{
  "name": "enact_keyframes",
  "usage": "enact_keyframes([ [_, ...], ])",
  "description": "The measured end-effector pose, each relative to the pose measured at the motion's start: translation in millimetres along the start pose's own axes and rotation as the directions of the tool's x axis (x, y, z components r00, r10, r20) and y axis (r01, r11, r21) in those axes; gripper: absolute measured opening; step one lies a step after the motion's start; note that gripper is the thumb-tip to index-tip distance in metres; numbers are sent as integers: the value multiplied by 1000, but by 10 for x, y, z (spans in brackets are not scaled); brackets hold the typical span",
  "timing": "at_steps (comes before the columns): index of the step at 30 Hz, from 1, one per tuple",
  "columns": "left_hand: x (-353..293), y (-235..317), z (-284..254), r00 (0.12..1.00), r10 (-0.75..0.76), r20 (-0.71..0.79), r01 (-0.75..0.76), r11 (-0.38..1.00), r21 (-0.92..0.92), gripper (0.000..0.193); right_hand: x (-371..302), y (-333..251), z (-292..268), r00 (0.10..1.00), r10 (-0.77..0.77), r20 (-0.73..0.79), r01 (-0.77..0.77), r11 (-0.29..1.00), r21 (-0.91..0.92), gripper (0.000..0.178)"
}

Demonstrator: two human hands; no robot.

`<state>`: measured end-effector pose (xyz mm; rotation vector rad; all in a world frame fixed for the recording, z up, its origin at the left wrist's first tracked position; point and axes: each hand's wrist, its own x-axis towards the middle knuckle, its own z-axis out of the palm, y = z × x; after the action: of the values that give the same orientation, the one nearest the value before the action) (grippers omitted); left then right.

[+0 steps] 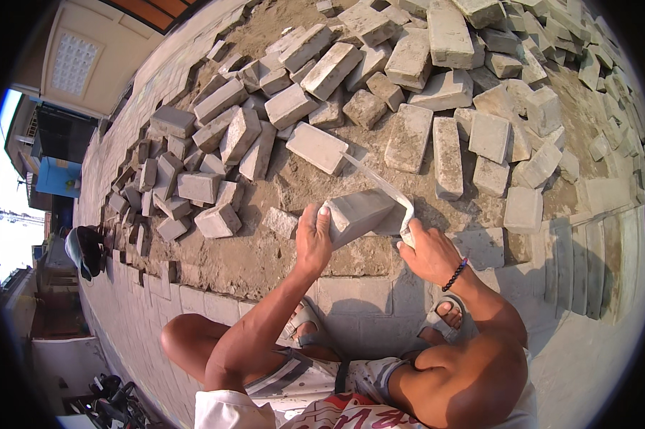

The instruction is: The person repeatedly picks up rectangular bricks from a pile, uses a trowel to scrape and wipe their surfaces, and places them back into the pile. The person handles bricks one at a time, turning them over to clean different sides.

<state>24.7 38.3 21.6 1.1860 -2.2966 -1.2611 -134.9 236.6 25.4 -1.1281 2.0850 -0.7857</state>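
My left hand (314,236) is closed around the near left end of a grey concrete paving block (363,212), its thumb on the top edge. The block is tilted over the sandy ground in front of me. My right hand (431,252), at the block's right, grips a tool with a long, narrow, pale blade (376,179) and a bent, whitish handle end. The blade points away to the left, over the far side of the held block. Its tip appears near another paving block (318,148); whether they touch I cannot tell.
Loose blocks (408,64) lie heaped across the sand ahead, with a smaller heap (194,186) at left. Laid paving (351,297) runs under my sandalled feet. A row of blocks (580,264) stands at right. A motorbike (111,404) is at lower left.
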Motion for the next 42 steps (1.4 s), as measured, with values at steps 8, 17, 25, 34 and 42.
enact_keyframes([
  [8, 59, -59, 119, 995, 101, -13, -101, 994, -37, 42, -7, 205, 236, 998, 9, 68, -5, 998, -57, 30],
  [17, -38, 172, 107, 953, 235, 190, -286, 904, 318, 85, -196, 331, 84, 988, 154, 18, -155, 977, 148, 36],
  [25, -21, 381, 27, 961, 206, 186, -266, 872, 411, 85, 218, 842, 303, 947, 270, 173, -261, 963, -72, 37],
  [34, -100, 337, 18, 972, 153, 178, -218, 864, 453, 73, -105, 985, 590, 924, 358, 132, -378, 818, 433, 28],
  [42, -6, 206, 158, 971, -237, -37, 240, 964, 115, 69, -255, 1030, 608, 960, 280, 32, -264, 856, 445, 33],
])
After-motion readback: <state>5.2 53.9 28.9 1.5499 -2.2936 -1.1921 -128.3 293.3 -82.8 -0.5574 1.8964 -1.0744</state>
